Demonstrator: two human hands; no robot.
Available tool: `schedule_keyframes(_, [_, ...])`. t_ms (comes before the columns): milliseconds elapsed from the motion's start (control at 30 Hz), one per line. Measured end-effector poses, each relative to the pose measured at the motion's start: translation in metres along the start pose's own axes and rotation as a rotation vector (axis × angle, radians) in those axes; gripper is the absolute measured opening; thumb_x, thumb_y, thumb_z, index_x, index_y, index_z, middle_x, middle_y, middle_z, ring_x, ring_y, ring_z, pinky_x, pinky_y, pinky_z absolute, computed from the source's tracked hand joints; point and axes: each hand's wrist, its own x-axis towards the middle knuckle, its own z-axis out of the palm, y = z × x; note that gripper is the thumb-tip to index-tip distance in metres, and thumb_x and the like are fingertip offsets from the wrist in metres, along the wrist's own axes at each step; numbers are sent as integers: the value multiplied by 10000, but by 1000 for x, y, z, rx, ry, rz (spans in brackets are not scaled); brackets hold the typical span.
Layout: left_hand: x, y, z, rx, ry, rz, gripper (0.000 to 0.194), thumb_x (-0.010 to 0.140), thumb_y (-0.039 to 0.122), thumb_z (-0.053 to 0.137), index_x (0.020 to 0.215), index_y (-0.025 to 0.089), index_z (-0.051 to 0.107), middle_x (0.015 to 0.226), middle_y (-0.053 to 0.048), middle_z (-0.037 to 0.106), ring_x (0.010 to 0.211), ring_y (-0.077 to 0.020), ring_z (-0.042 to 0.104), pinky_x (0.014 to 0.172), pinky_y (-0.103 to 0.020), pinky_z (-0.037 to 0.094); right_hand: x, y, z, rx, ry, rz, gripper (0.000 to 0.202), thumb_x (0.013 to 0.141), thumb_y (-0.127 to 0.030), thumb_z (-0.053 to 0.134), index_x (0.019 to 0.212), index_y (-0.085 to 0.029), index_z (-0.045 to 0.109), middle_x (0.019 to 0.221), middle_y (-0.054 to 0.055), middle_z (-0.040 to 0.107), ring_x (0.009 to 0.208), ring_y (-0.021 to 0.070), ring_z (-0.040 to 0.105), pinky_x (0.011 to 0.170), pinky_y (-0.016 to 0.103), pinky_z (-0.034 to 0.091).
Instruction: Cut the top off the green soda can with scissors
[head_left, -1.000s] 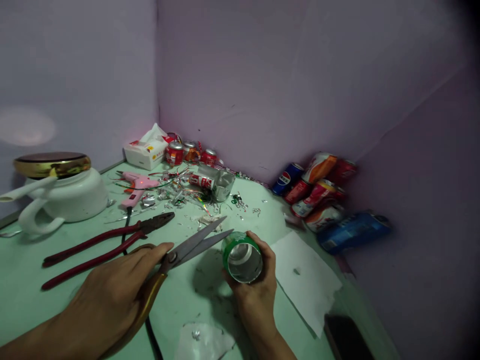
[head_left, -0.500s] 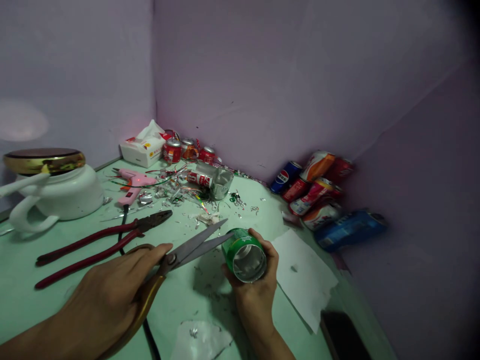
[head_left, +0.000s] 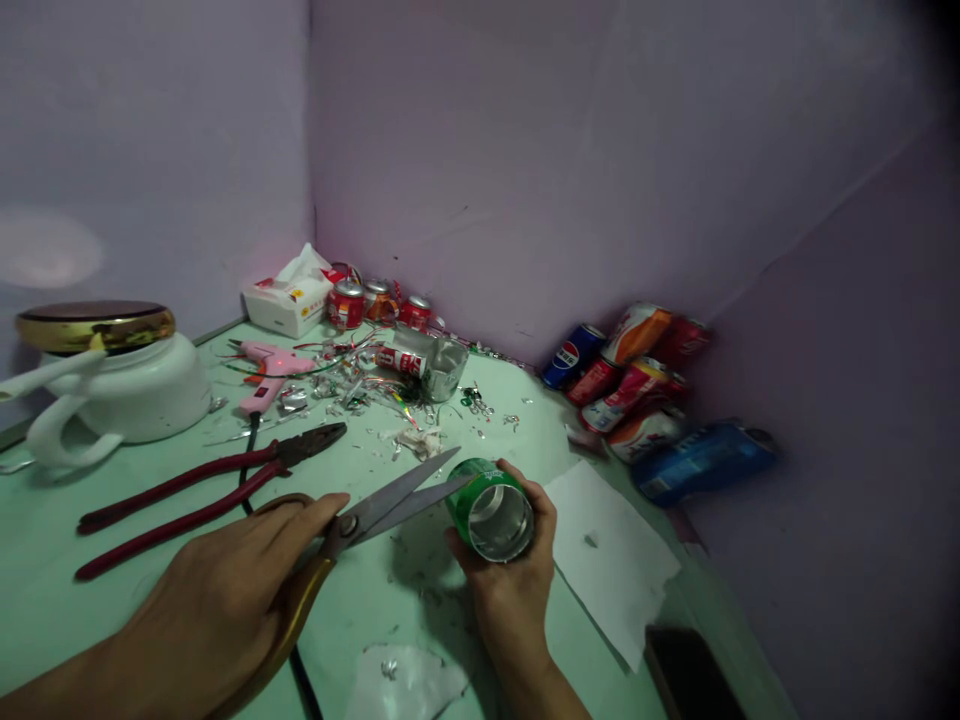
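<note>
My left hand (head_left: 225,580) is wrapped round the bronze-coloured handles of a pair of scissors (head_left: 386,510), whose blades are slightly parted. One blade tip reaches the side of a green can (head_left: 484,495); whether it touches or pierces the wall I cannot tell. My right hand (head_left: 514,580) grips that can around its sides, with the cut-open end tilted toward me and its silvery inside showing. Red-handled pliers (head_left: 217,490) lie on the table left of the scissors.
A pink glue gun (head_left: 274,370), metal scraps (head_left: 337,385) and a cut clear-silver can (head_left: 446,370) lie farther back. Drink cans (head_left: 626,375) are piled at right. A white teapot (head_left: 142,390) stands left. White paper (head_left: 611,560) and a dark phone-like object (head_left: 690,670) lie at right.
The scissors have shifted slightly right and down against the can. The can's opening has turned a little, showing more of its inside. Both hands keep their hold.
</note>
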Motion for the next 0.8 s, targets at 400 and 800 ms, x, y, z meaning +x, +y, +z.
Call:
schedule_keyframes(400, [4, 4, -1, 119, 16, 73, 296, 1078, 320, 260, 1236, 225, 491, 951, -52, 809, 755, -197, 797, 576, -254, 636, 2, 2, -1, -13, 6, 194, 767, 517, -340, 847, 1215, -211, 557, 1194, 113, 684, 1109, 352, 654, 1019, 509, 472])
schedule_keyframes(800, [-11, -3, 8, 46, -23, 17, 290, 1041, 327, 369, 1275, 231, 510, 1000, -52, 792, 775, -208, 788, 579, -268, 627, 5, 0, 3, 268, -52, 357, 793, 473, -399, 897, 1180, -196, 600, 983, 59, 724, 994, 305, 685, 874, 404, 549])
